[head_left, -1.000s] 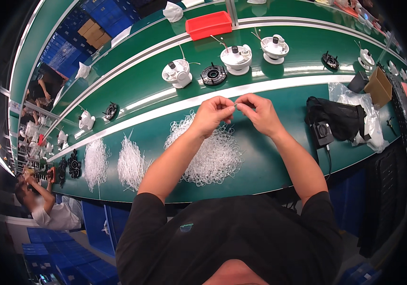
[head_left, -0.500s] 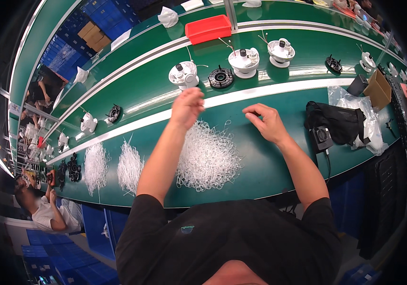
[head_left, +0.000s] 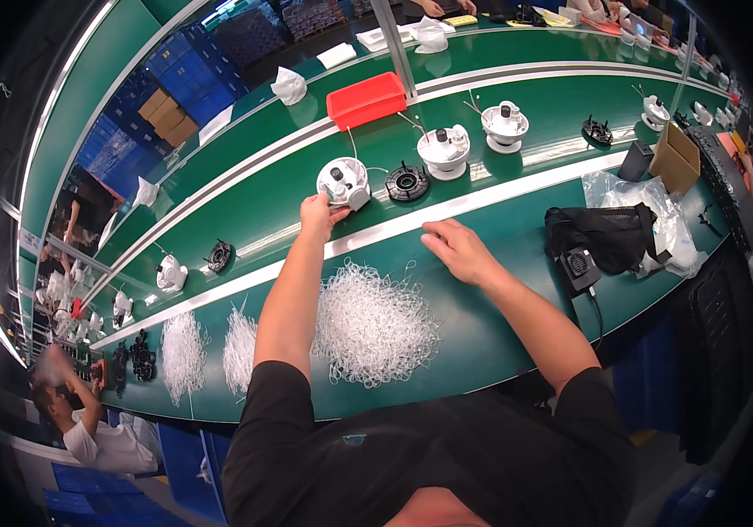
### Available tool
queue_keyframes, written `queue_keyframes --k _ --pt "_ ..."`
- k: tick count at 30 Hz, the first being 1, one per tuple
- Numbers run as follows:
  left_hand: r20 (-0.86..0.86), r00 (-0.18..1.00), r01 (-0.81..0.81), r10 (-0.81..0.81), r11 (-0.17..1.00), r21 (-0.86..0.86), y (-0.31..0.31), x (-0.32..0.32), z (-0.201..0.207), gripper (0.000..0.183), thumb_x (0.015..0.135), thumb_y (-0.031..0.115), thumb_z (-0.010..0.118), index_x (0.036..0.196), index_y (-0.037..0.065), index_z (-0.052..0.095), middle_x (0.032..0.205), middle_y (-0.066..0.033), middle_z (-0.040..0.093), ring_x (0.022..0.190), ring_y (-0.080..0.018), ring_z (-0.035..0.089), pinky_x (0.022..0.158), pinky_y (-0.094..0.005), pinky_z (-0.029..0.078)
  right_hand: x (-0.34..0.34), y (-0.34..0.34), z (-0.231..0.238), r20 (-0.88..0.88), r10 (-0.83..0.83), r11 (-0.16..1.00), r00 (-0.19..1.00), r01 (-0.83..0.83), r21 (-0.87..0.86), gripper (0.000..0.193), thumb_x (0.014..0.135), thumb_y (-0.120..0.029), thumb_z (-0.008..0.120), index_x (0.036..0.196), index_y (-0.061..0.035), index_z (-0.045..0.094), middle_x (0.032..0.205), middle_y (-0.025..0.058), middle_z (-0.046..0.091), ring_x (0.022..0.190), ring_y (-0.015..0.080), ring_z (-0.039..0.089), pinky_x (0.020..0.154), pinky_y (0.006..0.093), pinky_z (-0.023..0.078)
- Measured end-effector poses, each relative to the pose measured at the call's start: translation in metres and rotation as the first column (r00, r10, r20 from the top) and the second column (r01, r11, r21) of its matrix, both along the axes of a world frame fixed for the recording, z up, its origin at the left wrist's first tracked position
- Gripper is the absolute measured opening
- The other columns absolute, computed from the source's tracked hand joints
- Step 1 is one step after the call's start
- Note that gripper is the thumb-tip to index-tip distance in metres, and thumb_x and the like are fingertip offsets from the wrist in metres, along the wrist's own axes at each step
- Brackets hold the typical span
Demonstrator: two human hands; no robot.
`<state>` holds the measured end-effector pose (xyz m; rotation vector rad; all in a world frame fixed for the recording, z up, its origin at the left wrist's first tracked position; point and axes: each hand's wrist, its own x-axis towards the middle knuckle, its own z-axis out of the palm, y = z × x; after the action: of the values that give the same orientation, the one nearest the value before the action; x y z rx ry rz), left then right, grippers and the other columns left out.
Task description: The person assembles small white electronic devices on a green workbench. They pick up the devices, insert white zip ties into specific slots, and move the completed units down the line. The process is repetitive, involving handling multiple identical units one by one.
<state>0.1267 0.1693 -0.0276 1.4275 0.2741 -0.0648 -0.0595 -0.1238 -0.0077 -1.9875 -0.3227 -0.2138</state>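
Note:
My left hand (head_left: 317, 216) grips the lower left rim of a white round housing (head_left: 344, 180) with a black part inside and thin wires standing out. That housing is on the green conveyor, its opened side tipped toward me. A black round base (head_left: 407, 182) lies just to its right. My right hand (head_left: 462, 250) hovers at the white edge strip, fingers apart from the thumb and nothing in them. Below my hands, a big tangled heap of white looped cords or ties (head_left: 376, 325) covers part of the green bench.
More white housings (head_left: 444, 151) stand along the conveyor. A red tray (head_left: 366, 100) sits beyond them. Smaller cord bundles (head_left: 184, 356) lie at left. A black bag (head_left: 600, 235), clear plastic and a cardboard box (head_left: 675, 158) occupy the right. A co-worker (head_left: 100, 430) sits far left.
My left hand has reached forward and taken hold of the white housing, which is now turned more toward me. My right hand stays near the edge strip. The whole view has shifted.

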Motion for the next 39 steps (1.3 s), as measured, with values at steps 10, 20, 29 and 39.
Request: queue_keyframes --k 10,20,29,39 --pt "0.062 0.955 0.293 -0.291 0.956 -0.016 -0.084 -0.118 0.050 0.032 0.092 0.008 0.046 0.120 -0.005 0.047 0.109 -0.0191 0.065 0.086 -0.0304 0.070 0.071 -0.0374 0.062 0.010 0.006 0.012 0.044 -0.230 0.968 0.972 0.233 -0.097 0.048 0.098 -0.036 0.055 0.124 0.0048 0.058 0.101 0.0243 0.063 0.097 0.0402 0.061 0.087 0.0473 0.048" --pt "0.007 0.889 0.453 -0.458 0.882 0.128 -0.129 -0.163 0.037 0.037 0.088 0.002 0.055 0.119 -0.011 0.041 0.099 -0.0198 0.066 0.076 -0.0237 0.072 0.060 -0.0302 0.062 -0.002 -0.053 0.012 0.195 -0.326 0.932 0.925 0.349 -0.097 0.026 0.096 -0.018 0.060 0.110 0.0019 0.068 0.092 0.0181 0.065 0.084 0.0342 0.065 0.076 0.0398 0.049" --pt "-0.116 0.782 0.622 -0.612 0.776 0.101 -0.138 -0.187 0.028 0.035 0.093 0.009 0.062 0.118 -0.009 0.046 0.097 -0.0166 0.067 0.074 -0.0214 0.071 0.064 -0.0309 0.061 -0.004 -0.073 0.012 -0.034 -0.188 0.977 0.982 0.191 0.099 0.026 0.095 -0.021 0.064 0.104 0.0017 0.072 0.090 0.0095 0.069 0.081 0.0157 0.064 0.074 0.0308 0.049" --pt "0.209 0.841 0.447 -0.500 0.858 0.253 -0.138 -0.146 0.042 0.019 0.096 0.011 0.063 0.112 0.000 0.063 0.099 -0.0067 0.069 0.077 -0.0110 0.063 0.066 -0.0251 0.053 0.001 -0.065 0.012 -0.088 -0.024 0.993 0.996 0.034 0.112 0.027 0.098 -0.017 0.057 0.113 0.0020 0.069 0.107 0.0118 0.072 0.095 0.0185 0.066 0.084 0.0298 0.050"
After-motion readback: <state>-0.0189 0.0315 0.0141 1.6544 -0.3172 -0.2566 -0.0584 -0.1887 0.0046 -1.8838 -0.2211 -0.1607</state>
